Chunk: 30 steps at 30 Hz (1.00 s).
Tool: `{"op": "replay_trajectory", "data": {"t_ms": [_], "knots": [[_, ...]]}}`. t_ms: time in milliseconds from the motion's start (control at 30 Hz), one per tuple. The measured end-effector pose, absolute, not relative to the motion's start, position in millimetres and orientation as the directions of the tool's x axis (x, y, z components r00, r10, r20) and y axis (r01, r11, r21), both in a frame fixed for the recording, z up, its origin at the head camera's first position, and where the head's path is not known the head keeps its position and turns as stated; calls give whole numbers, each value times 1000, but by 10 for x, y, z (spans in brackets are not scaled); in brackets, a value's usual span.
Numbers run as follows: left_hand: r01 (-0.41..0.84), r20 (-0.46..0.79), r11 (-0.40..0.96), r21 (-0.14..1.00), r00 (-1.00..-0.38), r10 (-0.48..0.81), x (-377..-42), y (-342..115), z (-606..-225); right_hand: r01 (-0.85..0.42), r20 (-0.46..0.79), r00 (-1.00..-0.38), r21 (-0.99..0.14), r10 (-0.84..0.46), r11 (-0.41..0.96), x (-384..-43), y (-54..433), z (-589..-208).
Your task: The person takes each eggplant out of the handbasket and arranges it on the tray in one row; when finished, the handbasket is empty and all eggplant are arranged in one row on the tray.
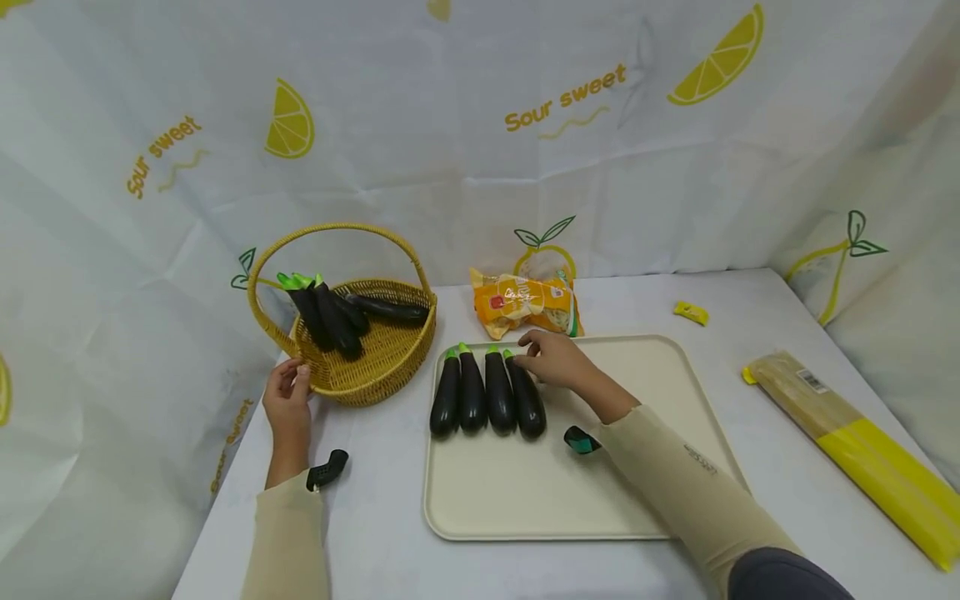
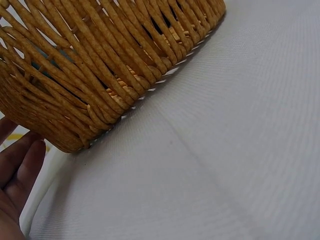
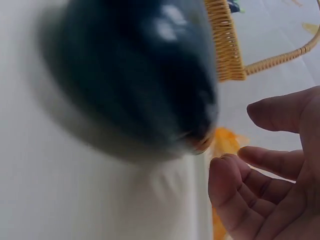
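My left hand (image 1: 287,400) touches the near left side of a wicker basket (image 1: 390,377); in the left wrist view its fingers (image 2: 31,162) lie fairly straight at the basket's lower edge. Inside the basket are several dark eggplants (image 1: 337,325) with green stems. Several more lie side by side on a cream tray (image 1: 525,500), stems toward the back. Over the stem end of the rightmost eggplant (image 1: 529,408) is my right hand (image 1: 555,360). The right wrist view shows its thumb and fingers apart, nothing between them, close to the dark eggplant (image 3: 140,75).
Behind the tray sits an orange food packet (image 1: 525,302). A small yellow wrapped piece (image 1: 691,313) lies at the back right. Along the right side is a long pack of noodles (image 1: 847,450) with a yellow end. The basket's tall handle (image 1: 341,227) arches above it.
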<state>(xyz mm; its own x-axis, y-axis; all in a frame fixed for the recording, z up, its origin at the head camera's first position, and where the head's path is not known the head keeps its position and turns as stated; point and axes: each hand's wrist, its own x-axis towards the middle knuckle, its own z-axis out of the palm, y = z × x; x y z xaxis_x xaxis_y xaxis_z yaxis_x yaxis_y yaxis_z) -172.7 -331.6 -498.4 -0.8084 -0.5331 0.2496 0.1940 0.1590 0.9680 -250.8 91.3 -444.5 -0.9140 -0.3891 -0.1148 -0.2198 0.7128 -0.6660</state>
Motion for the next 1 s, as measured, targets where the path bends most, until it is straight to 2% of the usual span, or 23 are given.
{"op": "replay_trajectory", "data": {"t_ms": [200, 433, 567, 800, 1000], "knots": [[204, 265, 171, 964, -801, -537, -1726, -3390, -4972, -326, -17, -887, -687, -462, 650, -2667, 468, -4182], [182, 227, 136, 974, -803, -551, -1738, -3379, -4965, -464, 53, -780, -718, -624, 519, -2809, -293, -3959], [180, 221, 128, 975, -792, -569, -1734, -3335, -4976, -503, 64, -740, -714, -670, 487, -2897, -660, -3913], [211, 244, 125, 970, -781, -576, -1746, -3338, -5003, -503, 44, -755, -679, -655, 535, -3249, -1135, -4043], [259, 271, 103, 960, -777, -568, -1756, -3341, -5017, -482, 9, -778, -650, -628, 588, -3462, -1359, -4172]]}}
